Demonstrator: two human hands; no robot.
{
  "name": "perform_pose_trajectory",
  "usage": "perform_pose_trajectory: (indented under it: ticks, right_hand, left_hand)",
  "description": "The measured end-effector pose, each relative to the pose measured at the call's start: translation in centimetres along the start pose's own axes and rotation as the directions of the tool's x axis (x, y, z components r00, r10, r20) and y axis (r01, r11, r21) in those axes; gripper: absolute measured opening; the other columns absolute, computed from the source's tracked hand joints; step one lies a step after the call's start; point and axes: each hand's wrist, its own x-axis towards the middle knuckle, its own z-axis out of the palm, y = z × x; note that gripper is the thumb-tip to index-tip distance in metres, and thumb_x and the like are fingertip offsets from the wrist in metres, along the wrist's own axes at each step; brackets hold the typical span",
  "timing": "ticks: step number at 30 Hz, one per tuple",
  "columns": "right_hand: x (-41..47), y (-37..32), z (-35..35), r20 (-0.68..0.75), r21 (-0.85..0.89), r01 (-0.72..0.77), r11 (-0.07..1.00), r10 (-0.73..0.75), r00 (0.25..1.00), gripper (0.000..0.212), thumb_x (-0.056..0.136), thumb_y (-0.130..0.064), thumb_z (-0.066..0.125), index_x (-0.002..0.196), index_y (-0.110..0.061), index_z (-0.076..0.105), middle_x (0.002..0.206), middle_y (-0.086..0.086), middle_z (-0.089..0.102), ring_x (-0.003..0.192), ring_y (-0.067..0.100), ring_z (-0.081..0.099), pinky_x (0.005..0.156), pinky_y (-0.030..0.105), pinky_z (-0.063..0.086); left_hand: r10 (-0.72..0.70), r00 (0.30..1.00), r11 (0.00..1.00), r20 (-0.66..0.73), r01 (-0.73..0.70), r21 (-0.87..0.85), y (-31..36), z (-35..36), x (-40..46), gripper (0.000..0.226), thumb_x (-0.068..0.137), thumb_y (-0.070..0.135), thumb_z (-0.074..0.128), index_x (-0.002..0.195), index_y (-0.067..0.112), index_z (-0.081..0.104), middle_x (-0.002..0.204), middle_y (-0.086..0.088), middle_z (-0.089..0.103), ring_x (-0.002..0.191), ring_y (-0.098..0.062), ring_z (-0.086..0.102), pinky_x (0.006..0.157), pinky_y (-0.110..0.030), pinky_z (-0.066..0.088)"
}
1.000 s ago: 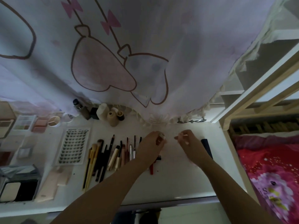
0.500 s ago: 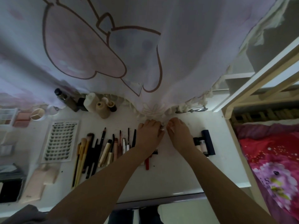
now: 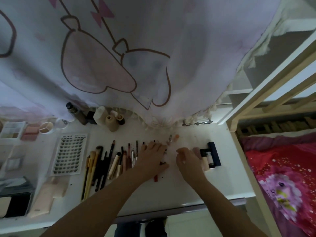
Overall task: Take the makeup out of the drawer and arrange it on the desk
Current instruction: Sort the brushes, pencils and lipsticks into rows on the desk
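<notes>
We see the left hand (image 3: 153, 155) flat, fingers straight, resting on the white surface (image 3: 188, 189) at the right end of the brush and pencil row (image 3: 109, 161). The right hand (image 3: 187, 157) hovers just beside it, fingers loosely curled, holding nothing. Two small bottles (image 3: 173, 138) stand just beyond the fingertips. Tubes and a dark lipstick (image 3: 212, 155) lie right of the right hand.

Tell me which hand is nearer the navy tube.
Right. The right hand lies just left of the navy tube, with a few small tubes between; the left hand is further left, beside the brushes.
</notes>
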Motion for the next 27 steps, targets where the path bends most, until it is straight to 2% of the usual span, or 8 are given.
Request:
perform_pose_trajectory:
  ticks: [3, 6, 7, 11, 15, 18, 22, 27]
  right_hand:
    - [-0.4, -0.4, 1.1, 0.093, 0.089, -0.106, 0.99, 0.098, 0.991, 0.026, 0.094, -0.01, 0.047, 0.118, -0.008, 0.056, 0.107, 0.011, 0.065, 0.095, 0.023, 0.061, 0.08, 0.028, 0.049]
    - [-0.1, -0.5, 1.8, 0.082, 0.092, -0.121, 0.988, 0.114, 0.99, 0.018, 0.095, -0.011, 0.046, 0.108, -0.008, 0.058, 0.098, 0.01, 0.067, 0.083, 0.019, 0.06, 0.07, 0.025, 0.047]
    - [-0.1, -0.5, 2.0, 0.09, 0.096, -0.127, 0.987, 0.119, 0.989, 0.017, 0.095, -0.012, 0.045, 0.105, -0.008, 0.058, 0.096, 0.01, 0.067, 0.081, 0.018, 0.061, 0.071, 0.026, 0.048]
    - [-0.1, -0.2, 2.4, 0.127, 0.236, -0.255, 0.938, 0.231, 0.965, 0.018, 0.093, -0.009, 0.045, 0.107, -0.008, 0.057, 0.09, 0.008, 0.067, 0.083, 0.022, 0.064, 0.078, 0.037, 0.055]
    - [-0.2, -0.5, 1.7, 0.175, 0.521, -0.364, 0.772, 0.321, 0.931, 0.013, 0.097, -0.017, 0.047, 0.108, -0.012, 0.052, 0.081, 0.004, 0.065, 0.069, 0.016, 0.066, 0.059, 0.028, 0.057]
    - [-0.1, -0.7, 0.8, 0.209, 0.644, -0.397, 0.654, 0.348, 0.914, 0.007, 0.096, -0.022, 0.051, 0.099, -0.017, 0.054, 0.079, 0.006, 0.068, 0.06, 0.015, 0.066, 0.052, 0.026, 0.055]
    - [0.1, -0.7, -0.4, 0.272, 0.665, -0.44, 0.604, 0.352, 0.895, 0.008, 0.094, -0.02, 0.054, 0.096, -0.014, 0.059, 0.078, 0.007, 0.068, 0.061, 0.014, 0.066, 0.052, 0.025, 0.052]
    - [-0.3, -0.5, -1.5, 0.319, 0.634, -0.446, 0.632, 0.312, 0.895, 0.016, 0.093, -0.024, 0.057, 0.1, -0.01, 0.06, 0.078, 0.007, 0.068, 0.061, 0.012, 0.066, 0.054, 0.024, 0.052]
  left_hand:
    - [0.02, 1.0, 0.996, 0.018, -0.021, 0.089, 0.9, -0.1, 1.1, 0.073, 0.085, 0.048, 0.054, 0.144, 0.018, 0.024, 0.136, -0.005, 0.043, 0.125, -0.025, 0.034, 0.098, -0.038, 0.027]
    - [-0.01, 1.0, 1.0, -0.019, 0.01, 0.022, 1.2, 0.5, 1.1, 0.073, 0.091, 0.037, 0.047, 0.15, 0.024, 0.005, 0.127, -0.007, 0.046, 0.12, -0.026, 0.038, 0.098, -0.035, 0.031]
    - [-0.023, 0.999, 1.0, -0.034, 0.023, -0.009, 1.2, 0.8, 0.9, 0.071, 0.092, 0.031, 0.045, 0.15, 0.025, 0.005, 0.124, -0.006, 0.047, 0.118, -0.024, 0.04, 0.098, -0.033, 0.032]
    - [-0.049, 0.998, 0.998, -0.046, 0.047, -0.042, 1.2, 1.7, 0.5, 0.04, 0.095, 0.02, 0.038, 0.135, 0.022, 0.036, 0.127, -0.001, 0.048, 0.12, -0.02, 0.04, 0.099, -0.029, 0.03]
    - [-0.001, 0.995, 0.995, -0.097, -0.009, -0.099, 1.5, 1.5, 0.3, 0.03, 0.098, 0.024, 0.034, 0.125, 0.019, 0.046, 0.123, 0.0, 0.05, 0.115, -0.018, 0.042, 0.095, -0.027, 0.03]
    - [0.075, 0.987, 0.98, -0.141, -0.099, -0.173, 1.7, 1.0, 0.0, 0.027, 0.098, 0.024, 0.036, 0.12, 0.018, 0.051, 0.117, 0.0, 0.051, 0.11, -0.018, 0.044, 0.092, -0.028, 0.032]
    - [0.091, 0.983, 0.95, -0.157, -0.133, -0.282, 1.8, 0.4, -0.1, 0.025, 0.096, 0.023, 0.043, 0.117, 0.017, 0.054, 0.113, -0.001, 0.054, 0.106, -0.019, 0.046, 0.091, -0.029, 0.035]
    - [0.064, 0.992, 0.912, -0.112, -0.104, -0.398, 2.0, -0.1, -0.1, 0.023, 0.096, 0.034, 0.046, 0.108, 0.019, 0.059, 0.103, 0.002, 0.06, 0.095, -0.015, 0.051, 0.082, -0.029, 0.039]
